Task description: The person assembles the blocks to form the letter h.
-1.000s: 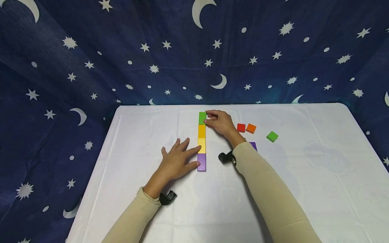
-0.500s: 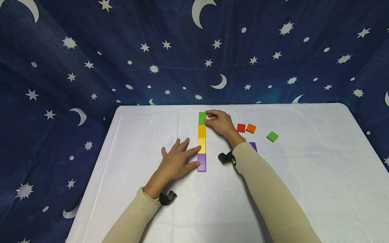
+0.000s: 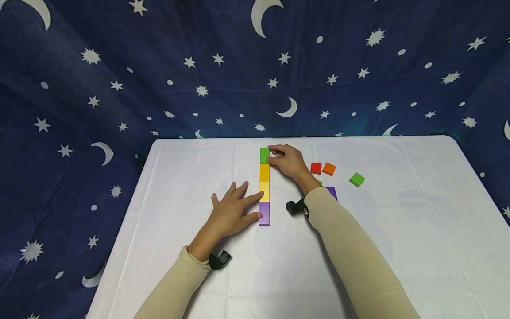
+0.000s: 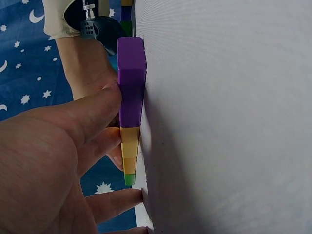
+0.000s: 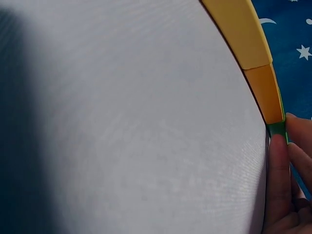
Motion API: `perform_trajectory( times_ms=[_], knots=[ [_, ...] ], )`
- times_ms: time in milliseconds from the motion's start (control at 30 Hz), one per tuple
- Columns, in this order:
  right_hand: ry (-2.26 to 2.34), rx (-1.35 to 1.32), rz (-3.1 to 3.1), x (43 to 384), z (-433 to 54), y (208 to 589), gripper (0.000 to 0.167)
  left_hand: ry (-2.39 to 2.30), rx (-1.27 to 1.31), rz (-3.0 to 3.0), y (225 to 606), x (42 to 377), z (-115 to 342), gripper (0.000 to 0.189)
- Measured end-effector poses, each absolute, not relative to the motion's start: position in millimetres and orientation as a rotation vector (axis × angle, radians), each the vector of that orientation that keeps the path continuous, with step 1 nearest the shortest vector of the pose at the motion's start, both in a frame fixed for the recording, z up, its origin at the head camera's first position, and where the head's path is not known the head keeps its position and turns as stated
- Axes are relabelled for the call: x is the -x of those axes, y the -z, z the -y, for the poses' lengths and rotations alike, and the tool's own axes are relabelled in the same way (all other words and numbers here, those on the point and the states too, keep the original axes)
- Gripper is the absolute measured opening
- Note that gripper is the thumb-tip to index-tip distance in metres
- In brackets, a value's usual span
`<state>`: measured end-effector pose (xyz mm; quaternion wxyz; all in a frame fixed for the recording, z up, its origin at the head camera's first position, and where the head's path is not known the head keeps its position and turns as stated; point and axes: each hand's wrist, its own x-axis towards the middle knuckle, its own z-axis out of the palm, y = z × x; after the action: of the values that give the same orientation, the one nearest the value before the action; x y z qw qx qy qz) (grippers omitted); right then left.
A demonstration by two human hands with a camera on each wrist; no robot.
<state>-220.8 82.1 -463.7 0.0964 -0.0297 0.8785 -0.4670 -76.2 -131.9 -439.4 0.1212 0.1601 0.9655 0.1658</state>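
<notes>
A straight row of flat blocks runs away from me on the white table: a purple block [image 3: 264, 214] nearest, then a yellow block [image 3: 264, 192], an orange-yellow block [image 3: 264, 173] and a green block [image 3: 264, 156] at the far end. My left hand [image 3: 229, 215] lies spread on the row's left side. Its thumb touches the purple block and its index finger the yellow one, as the left wrist view also shows on the purple block [image 4: 131, 92]. With curled fingers, my right hand [image 3: 291, 161] pinches the green block [image 5: 277, 128] by thumb and index finger.
Right of my right hand lie a red block [image 3: 316, 168], an orange block [image 3: 329, 169] and a loose green block [image 3: 357, 179]. Another purple block [image 3: 332, 192] is partly hidden by the right sleeve. A dark star-patterned cloth [image 3: 223, 88] hangs behind the table [image 3: 398, 243].
The green block at the far end has shifted very slightly left, together with my right fingertips. My left hand stays in place.
</notes>
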Motion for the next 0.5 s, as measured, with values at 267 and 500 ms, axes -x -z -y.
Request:
perform_trajectory(
  times_ms=[267,500],
  knots=[
    [1.364,0.076,-2.613,219.0,-80.1,461.7,0.047,-0.48,-0.465,-2.812,438.8,76.4,131.6,0.06],
    [1.372,0.057,-2.622,219.0,-79.3,461.5,0.047,-0.483,-0.464,-2.809,438.5,76.2,131.6,0.06]
  ],
)
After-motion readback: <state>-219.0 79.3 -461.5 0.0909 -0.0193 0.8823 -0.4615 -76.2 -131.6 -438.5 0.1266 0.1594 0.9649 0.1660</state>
